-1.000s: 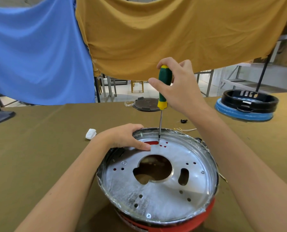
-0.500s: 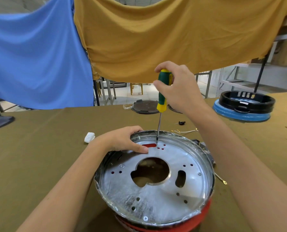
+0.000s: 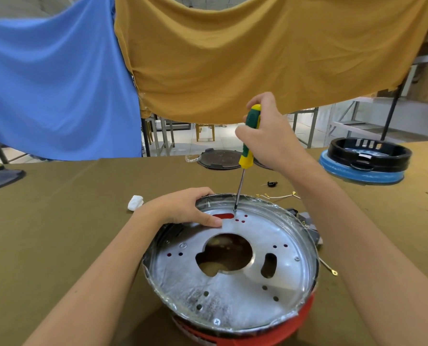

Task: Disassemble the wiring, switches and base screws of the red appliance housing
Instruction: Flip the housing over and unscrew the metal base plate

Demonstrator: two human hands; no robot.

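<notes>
1. Currently the red housing sits at bottom centre of the frame on the olive table, with its round metal plate facing up.
2. Right hand, centre of frame, has its fingers wrapped round the green-and-yellow screwdriver handle. Shaft is near upright, tip down on the plate's far edge, just right of a red slot.
3. Left hand rests on the plate's far-left rim, fingers lightly bent over the edge, thumb flat on the plate just beside the slot. It grips nothing.
4. One cross-head screw shows at the plate's near edge.
5. Loose wires with ring ends lie on the table just behind the housing, right of centre; another ring end sticks out at the housing's right side.
6. White wad lies left of the left hand.
7. Black ring on a blue base stands at right edge, well apart; dark round lid lies at the table's far edge.
8. Blue cloth and mustard cloth hang across the top.
</notes>
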